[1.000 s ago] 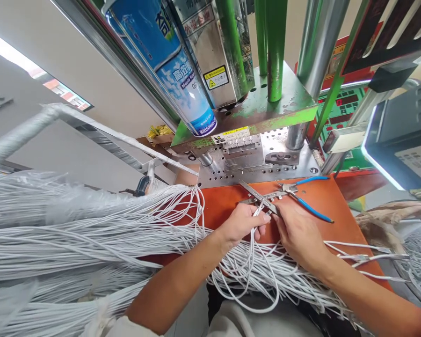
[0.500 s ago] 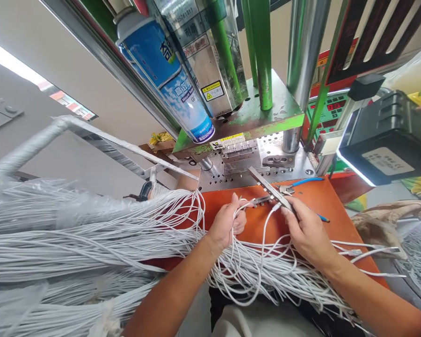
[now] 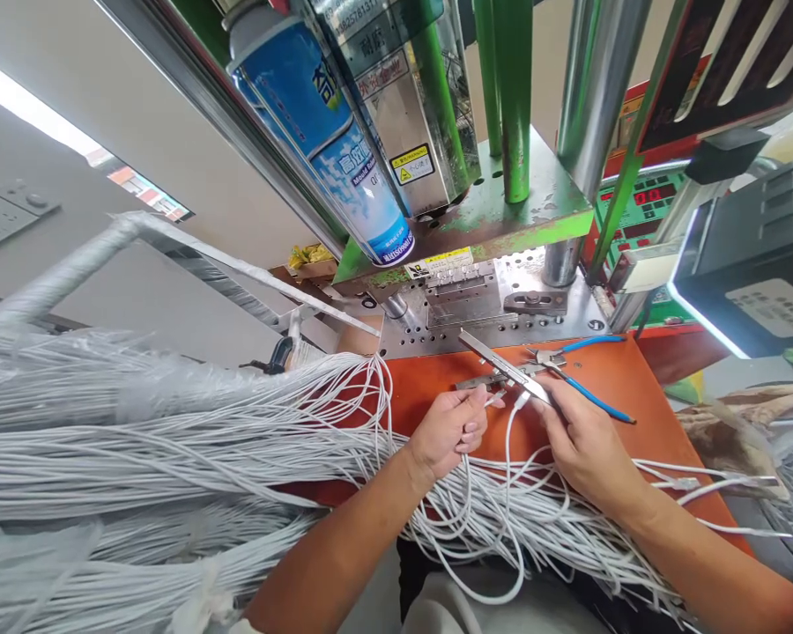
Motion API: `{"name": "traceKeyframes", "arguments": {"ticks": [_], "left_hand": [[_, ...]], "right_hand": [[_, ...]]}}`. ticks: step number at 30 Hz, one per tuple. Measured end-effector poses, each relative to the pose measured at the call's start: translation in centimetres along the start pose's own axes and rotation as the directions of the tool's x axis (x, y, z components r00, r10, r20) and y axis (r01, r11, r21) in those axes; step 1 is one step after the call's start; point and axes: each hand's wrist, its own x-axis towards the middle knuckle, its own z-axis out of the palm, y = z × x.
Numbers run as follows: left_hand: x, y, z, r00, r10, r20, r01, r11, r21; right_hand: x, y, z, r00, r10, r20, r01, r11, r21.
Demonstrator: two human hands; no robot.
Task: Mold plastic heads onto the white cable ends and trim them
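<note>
Board: bare patch at frame centre, right edge near pliers (1). Left hand: fingers pinched on cable (1). Right hand: fingers clamped on upper bar (1).

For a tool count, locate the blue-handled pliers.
The pliers lie right of centre in the head view, on the orange tabletop beyond the right hand.

Cables on tbl, press bhnd pliers

A blue-and-white spray can stood toward the back; a wall socket showed at left, a lit lamp at right.
</note>
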Motion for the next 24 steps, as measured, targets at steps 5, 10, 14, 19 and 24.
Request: {"name": "traceKeyframes", "arguments": {"ticks": [5, 10, 14, 19, 24], "left_hand": [[0.2, 0.0, 0.1, 0.994, 0.089, -0.055, -0.078, 0.980, 0.184], [0.4, -0.4, 0.2, 0.985, 0.167, -0.047, -0.145, 0.941, 0.307], [0.6, -0.6, 0.6, 0.973, 0.229, -0.025, -0.205, 0.909, 0.362], [0.7, -0.4, 1.1, 0.953, 0.301, -0.038, -0.247, 0.843, 0.478], [0.7, -0.4, 1.2, 0.943, 0.328, -0.052, -0.262, 0.831, 0.490]], "right_hand": [[0.0, -0.1, 0.0, 1.000, -0.030, 0.002, 0.030, 0.999, -0.033], [-0.1, -0.1, 0.0, 0.996, -0.084, 0.000, 0.084, 0.995, -0.058], [-0.2, 0.0, 0.2, 0.993, -0.112, 0.031, 0.114, 0.990, -0.077], [-0.2, 0.1, 0.1, 0.992, -0.123, 0.008, 0.123, 0.986, -0.112], [-0.1, -0.2, 0.0, 0.993, -0.114, -0.013, 0.112, 0.988, -0.106]]}}
